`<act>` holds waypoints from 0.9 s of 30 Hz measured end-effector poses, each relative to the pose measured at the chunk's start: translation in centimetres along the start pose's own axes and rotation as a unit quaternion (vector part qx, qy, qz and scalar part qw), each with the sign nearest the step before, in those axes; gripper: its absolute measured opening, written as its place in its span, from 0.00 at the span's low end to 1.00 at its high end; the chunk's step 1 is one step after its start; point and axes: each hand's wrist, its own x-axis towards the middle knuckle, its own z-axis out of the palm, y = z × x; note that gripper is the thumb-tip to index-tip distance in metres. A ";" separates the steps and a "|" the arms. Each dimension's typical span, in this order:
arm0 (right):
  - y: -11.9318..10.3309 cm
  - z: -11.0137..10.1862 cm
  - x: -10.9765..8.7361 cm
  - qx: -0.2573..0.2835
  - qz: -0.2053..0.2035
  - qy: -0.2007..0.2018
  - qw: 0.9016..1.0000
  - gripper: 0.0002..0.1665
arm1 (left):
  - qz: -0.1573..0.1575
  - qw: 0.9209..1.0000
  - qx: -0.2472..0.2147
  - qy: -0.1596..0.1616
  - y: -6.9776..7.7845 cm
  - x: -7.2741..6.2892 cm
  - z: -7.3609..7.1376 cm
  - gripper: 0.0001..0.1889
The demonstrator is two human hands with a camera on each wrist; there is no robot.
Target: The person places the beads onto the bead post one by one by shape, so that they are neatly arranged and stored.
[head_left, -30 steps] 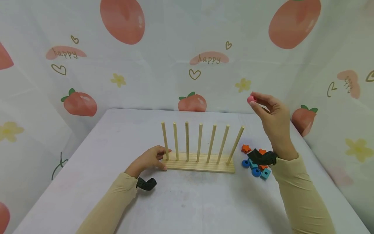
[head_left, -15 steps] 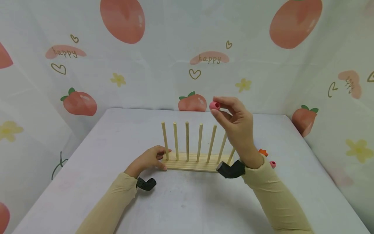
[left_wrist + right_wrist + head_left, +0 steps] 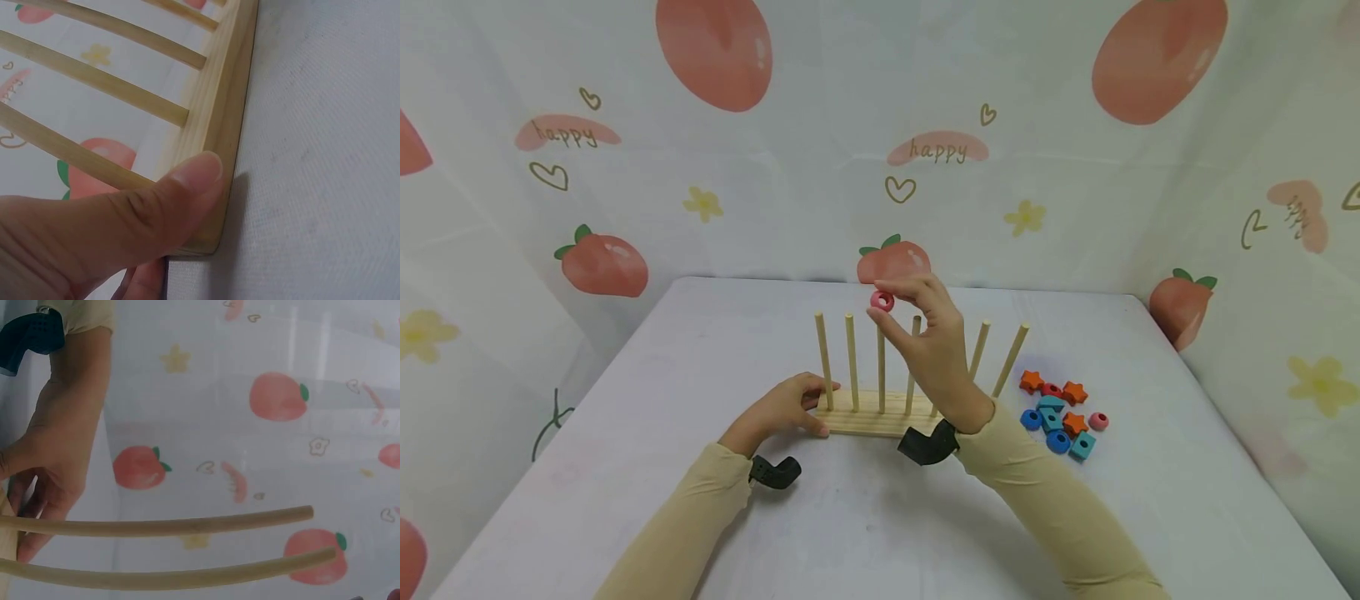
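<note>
The pink bead [image 3: 874, 307] is pinched between the right hand's [image 3: 934, 343] thumb and finger, at their left, and in the head view lines up with the top of the third peg [image 3: 882, 367] from the left, whose long axis is upright; the bead's hole shows towards that camera. The left hand [image 3: 781, 412] is farther off, gripping the left end of the wooden base [image 3: 865, 425]. The peg's tip is hidden (whether bead and peg touch, I cannot tell), the fifth peg [image 3: 935, 409] mostly covered, and the right wrist view cuts off the pinch
</note>
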 end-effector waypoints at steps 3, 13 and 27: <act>0.5 0.4 -0.4 -0.016 0.008 0.006 1.000 0.17 | -0.003 1.000 0.005 0.002 0.0 0.0 0.1 0.38; 1.2 1.4 -1.2 0.044 0.077 0.020 0.996 0.19 | 0.004 1.000 -0.001 -0.002 0.0 0.0 0.1 0.38; 1.7 2.1 -1.8 0.057 0.192 0.045 0.979 0.16 | 0.005 1.000 -0.006 -0.001 0.0 -0.1 -0.1 0.37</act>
